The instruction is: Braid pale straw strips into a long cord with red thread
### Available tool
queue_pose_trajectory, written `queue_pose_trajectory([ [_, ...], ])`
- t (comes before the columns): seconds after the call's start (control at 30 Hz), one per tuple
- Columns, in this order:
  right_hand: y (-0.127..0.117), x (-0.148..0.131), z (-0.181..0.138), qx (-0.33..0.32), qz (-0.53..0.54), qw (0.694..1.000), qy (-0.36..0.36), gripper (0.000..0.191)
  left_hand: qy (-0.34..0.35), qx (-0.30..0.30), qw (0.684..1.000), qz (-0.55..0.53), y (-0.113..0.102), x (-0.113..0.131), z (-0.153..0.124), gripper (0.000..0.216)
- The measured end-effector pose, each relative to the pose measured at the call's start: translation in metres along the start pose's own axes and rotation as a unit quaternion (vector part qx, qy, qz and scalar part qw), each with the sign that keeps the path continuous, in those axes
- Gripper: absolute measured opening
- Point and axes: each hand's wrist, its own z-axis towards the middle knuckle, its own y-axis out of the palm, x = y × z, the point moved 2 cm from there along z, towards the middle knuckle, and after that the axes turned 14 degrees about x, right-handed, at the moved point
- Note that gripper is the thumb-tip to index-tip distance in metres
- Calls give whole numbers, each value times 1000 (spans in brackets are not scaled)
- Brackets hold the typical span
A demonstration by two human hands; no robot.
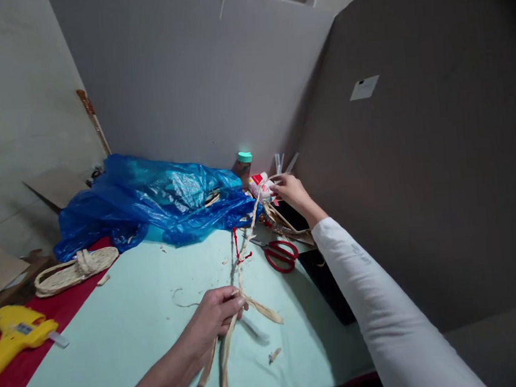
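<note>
A pale braid of dried plant fibre [251, 226] stretches slantwise between my two hands, above the light green table. My left hand [224, 312] pinches it at the lower end, where loose flat strands [227, 367] hang down and one sticks out to the right. Farther back, my right hand [289, 192] is raised with its fingers closed on the upper end of the braid. Red-handled scissors [281, 256] lie on the table beside the braid. Short bits of red cord [236, 244] rest just behind it.
A blue plastic bag [149, 198] is heaped at the back. A woven sandal [77, 270] and a yellow glue gun [20, 335] lie at the left. A jar with a green lid [244, 161] stands behind. Grey panels [200, 71] enclose the back and right.
</note>
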Motion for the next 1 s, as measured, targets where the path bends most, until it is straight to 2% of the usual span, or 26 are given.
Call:
queue_pose_trajectory([
  [0.07, -4, 29, -14, -1, -95, 995, 16, 27, 4, -2, 1000, -5, 0, 1, 0, 38],
  [0.17, -23, 68, -45, -15, -222, 974, 46, 28, 20, 2, 1000, -9, 1, 4, -2, 35],
  [0.3, -35, 96, -75, -48, -319, 945, 54, 28, 27, -4, 999, -20, 2, 6, -5, 31],
  [0.47, -23, 103, -86, -67, -361, 930, 29, 30, -2, -31, 999, -23, 3, 4, -6, 29],
  [0.7, -15, 106, -94, -73, -388, 919, 14, 30, -1, -37, 999, -23, 1, 2, -4, 29],
  [0.9, -26, 100, -93, -35, -411, 911, 16, 31, 7, -23, 1000, -12, 2, 6, -6, 27],
  [1.0, -40, 89, -92, 30, -410, 911, 16, 29, 17, -18, 1000, -1, 2, 8, -8, 26],
])
